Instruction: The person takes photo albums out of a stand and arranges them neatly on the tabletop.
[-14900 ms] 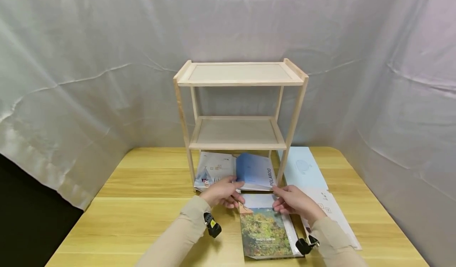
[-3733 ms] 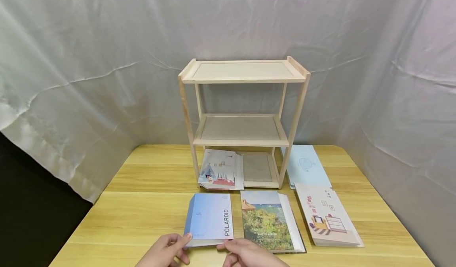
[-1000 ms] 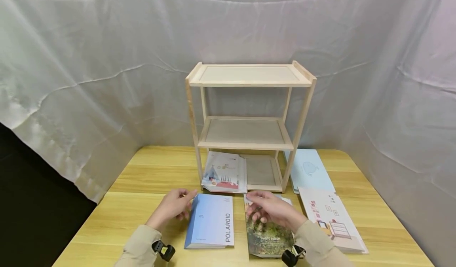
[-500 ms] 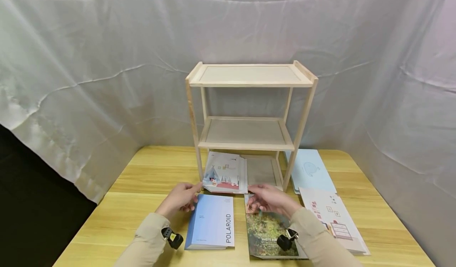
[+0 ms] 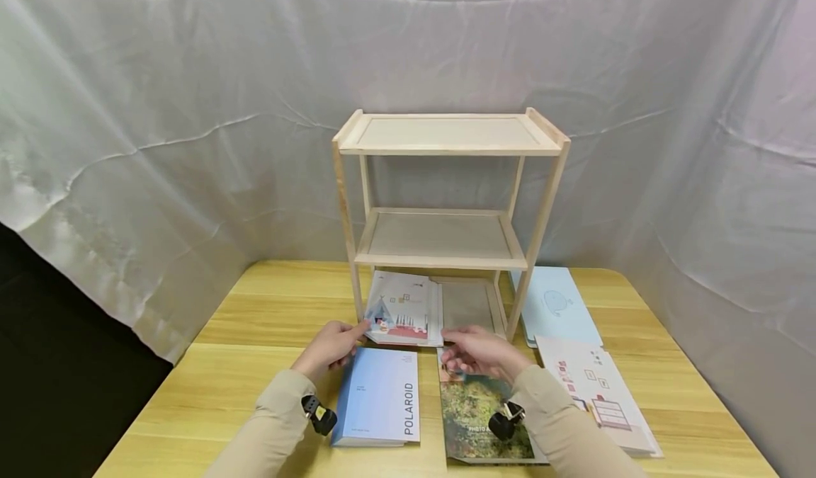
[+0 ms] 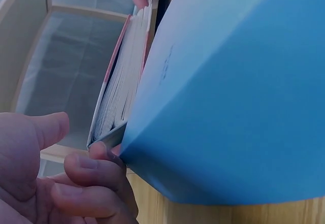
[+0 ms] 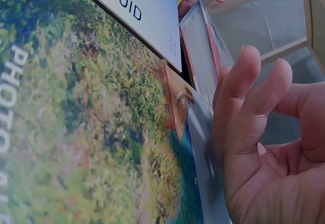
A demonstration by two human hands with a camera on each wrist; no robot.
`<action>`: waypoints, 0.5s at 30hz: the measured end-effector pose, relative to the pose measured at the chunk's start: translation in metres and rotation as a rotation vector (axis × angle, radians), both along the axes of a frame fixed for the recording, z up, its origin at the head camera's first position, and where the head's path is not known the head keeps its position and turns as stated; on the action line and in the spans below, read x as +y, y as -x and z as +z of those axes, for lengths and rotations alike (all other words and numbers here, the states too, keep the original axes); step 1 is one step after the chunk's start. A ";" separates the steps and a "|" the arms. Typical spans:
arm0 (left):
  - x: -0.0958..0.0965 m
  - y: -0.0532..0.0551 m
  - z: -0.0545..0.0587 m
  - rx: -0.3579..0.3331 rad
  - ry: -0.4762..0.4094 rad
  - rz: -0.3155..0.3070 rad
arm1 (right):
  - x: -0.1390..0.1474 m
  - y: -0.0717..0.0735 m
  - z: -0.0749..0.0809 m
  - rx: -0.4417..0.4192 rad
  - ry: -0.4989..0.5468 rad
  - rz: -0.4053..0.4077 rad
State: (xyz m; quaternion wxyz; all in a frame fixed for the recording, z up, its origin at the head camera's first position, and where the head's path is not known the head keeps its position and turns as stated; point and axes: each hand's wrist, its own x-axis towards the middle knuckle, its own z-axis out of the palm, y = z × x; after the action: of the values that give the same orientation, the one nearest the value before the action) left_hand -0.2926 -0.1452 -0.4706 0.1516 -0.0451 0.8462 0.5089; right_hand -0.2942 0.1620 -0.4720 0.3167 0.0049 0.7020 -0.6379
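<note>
An illustrated photo album (image 5: 401, 308) with a tent picture lies on the shelf's bottom tier. My left hand (image 5: 331, 347) is at its near left corner; in the left wrist view a fingertip touches that corner while the thumb (image 6: 53, 128) stands apart. At the near right corner is my right hand (image 5: 481, 350), its fingers (image 7: 244, 76) loosely bent against or very near the album's edge. Before the shelf, the blue POLAROID album (image 5: 379, 396) lies below my left hand. Below the right hand lies the landscape photo album (image 5: 474, 411), partly covered by that hand and wrist.
The three-tier wooden shelf (image 5: 440, 260) stands at the back of the wooden table (image 5: 229, 386). Right of it lie a light blue album (image 5: 554, 301) and a white illustrated album (image 5: 596, 386), slightly overlapping. Grey cloth (image 5: 440, 46) hangs behind.
Earlier the POLAROID album moved from the bottom tier to the table. Within the last second both hands have come in to the tent album's near corners, the left moving right and forward.
</note>
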 end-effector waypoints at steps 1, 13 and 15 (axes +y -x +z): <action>0.000 0.001 0.000 -0.003 -0.001 0.001 | 0.000 0.000 0.000 -0.003 0.000 -0.001; 0.002 0.009 -0.001 -0.059 0.022 0.010 | 0.001 0.001 -0.001 -0.021 -0.056 -0.007; 0.003 0.010 -0.002 -0.059 0.022 0.004 | 0.000 0.001 -0.001 -0.020 -0.056 -0.003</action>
State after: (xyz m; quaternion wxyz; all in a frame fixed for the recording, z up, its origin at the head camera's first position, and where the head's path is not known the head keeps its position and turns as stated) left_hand -0.3028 -0.1425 -0.4726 0.1751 -0.0633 0.8469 0.4981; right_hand -0.2950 0.1624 -0.4730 0.3225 0.0212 0.7163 -0.6184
